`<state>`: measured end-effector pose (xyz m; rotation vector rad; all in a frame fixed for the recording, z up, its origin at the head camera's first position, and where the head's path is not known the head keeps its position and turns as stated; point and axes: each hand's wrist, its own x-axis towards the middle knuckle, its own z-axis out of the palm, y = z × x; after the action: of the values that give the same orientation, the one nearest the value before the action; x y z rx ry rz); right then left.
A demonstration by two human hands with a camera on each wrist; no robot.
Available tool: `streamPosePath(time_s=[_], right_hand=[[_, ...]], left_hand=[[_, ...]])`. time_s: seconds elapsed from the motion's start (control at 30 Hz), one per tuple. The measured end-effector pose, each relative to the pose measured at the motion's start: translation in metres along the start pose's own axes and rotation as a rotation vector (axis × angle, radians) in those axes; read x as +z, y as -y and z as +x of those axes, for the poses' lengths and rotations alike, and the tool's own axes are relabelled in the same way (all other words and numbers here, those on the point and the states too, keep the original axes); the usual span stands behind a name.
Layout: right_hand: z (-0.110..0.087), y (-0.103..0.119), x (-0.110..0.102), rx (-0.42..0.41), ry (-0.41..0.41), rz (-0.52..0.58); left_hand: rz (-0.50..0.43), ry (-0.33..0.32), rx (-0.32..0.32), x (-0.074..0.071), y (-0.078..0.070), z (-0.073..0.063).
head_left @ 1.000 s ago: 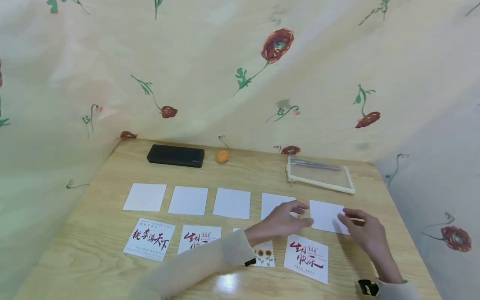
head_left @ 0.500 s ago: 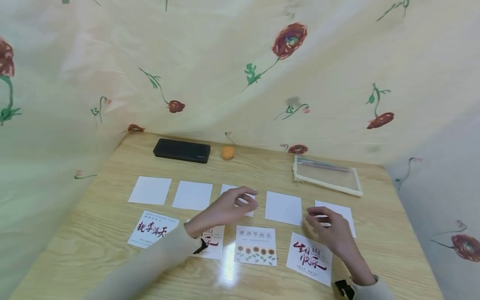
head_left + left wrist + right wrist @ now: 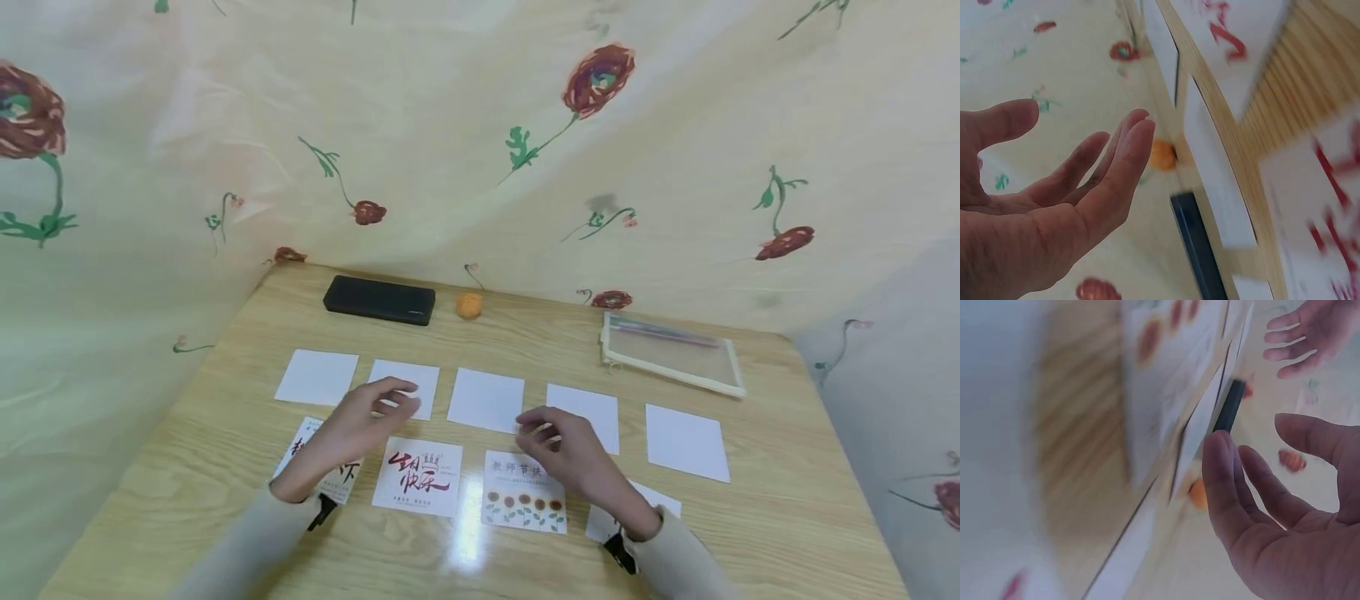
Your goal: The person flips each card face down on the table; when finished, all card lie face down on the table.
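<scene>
Several square cards lie in two rows on the wooden table. My left hand (image 3: pixel 367 423) hovers over the second blank white card (image 3: pixel 423 387) of the back row, its fingers relaxed and holding nothing. Its forearm partly hides a printed card (image 3: pixel 339 485) with red lettering. Beside that lies another red-lettered card (image 3: pixel 417 482). My right hand (image 3: pixel 567 450), also holding nothing, is above a sunflower card (image 3: pixel 523 510) and near the middle blank card (image 3: pixel 486 398). The right wrist covers much of the last front-row card (image 3: pixel 663 502). Both wrist views show loosely bent fingers apart from the cards.
A black case (image 3: pixel 378 300) and a small orange round object (image 3: pixel 469 306) stand at the back. A cream-edged see-through pouch (image 3: pixel 671 354) with pen-like items lies back right. Flower-patterned cloth (image 3: pixel 450 150) hangs behind the table.
Both hands have swept left along the rows, from the right-end blank card to the middle and left cards. The cards appear to stay in place while the head view shifts slightly.
</scene>
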<state>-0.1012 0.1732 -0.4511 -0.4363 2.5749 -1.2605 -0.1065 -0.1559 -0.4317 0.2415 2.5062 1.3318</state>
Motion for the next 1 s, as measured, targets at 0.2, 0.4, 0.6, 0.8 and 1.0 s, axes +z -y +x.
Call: streamPosePath(time_s=[0.2, 0.4, 0.6, 0.8, 1.0], right_hand=[[0.020, 0.024, 0.028, -0.057, 0.161, 0.074], [0.031, 0.048, 0.057, -0.036, 0.336, 0.214], [0.040, 0.072, 0.083, 0.073, 0.432, 0.433], [0.045, 0.087, 0.106, 0.216, 0.446, 0.604], [0.044, 0.097, 0.124, 0.293, 0.393, 0.711]], left_hand=[[0.124, -0.126, -0.116, -0.026, 0.018, -0.030], [0.197, -0.185, -0.228, -0.041, 0.033, -0.051], [0.252, -0.191, -0.290, -0.048, 0.045, -0.065], [0.268, -0.157, -0.341, -0.050, 0.051, -0.072], [0.260, -0.152, -0.391, -0.051, 0.054, -0.074]])
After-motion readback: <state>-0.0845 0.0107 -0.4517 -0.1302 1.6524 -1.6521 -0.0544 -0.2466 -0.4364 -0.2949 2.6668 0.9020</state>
